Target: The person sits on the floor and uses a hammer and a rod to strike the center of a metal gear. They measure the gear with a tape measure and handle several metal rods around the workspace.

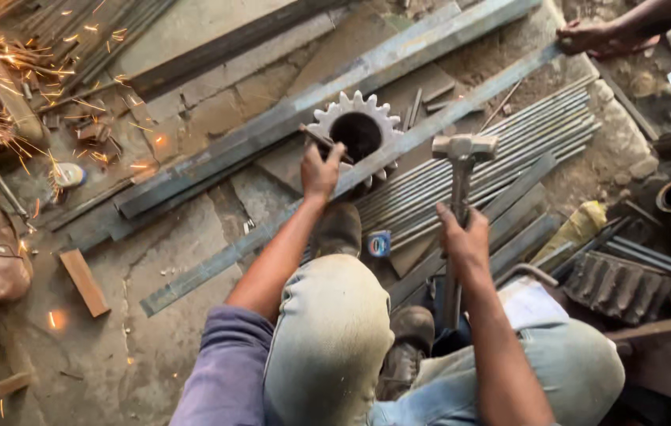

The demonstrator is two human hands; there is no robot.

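A cracked concrete workshop floor [193, 244], sparks flying at upper left. At frame centre the left hand [321, 170] grips a chisel [321, 140] over a flat steel strip [398, 150] beside the gear [356, 130]. The right hand [463, 237] clenches the hammer [462, 170]. Best keep the chisel steady and strike squarely.

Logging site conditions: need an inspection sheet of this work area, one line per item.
Surface: cracked concrete floor, dusty.
Job's things: hammer, chisel at gear, flat steel bar beneath.
Clutter: rod bundle, steel offcuts, wood block.
Grips: left hand shut on chisel; right hand shut on hammer handle.
Cables: nothing seen.
Surroundings: grinding sparks upper left; another person's hand on the bar's far end.
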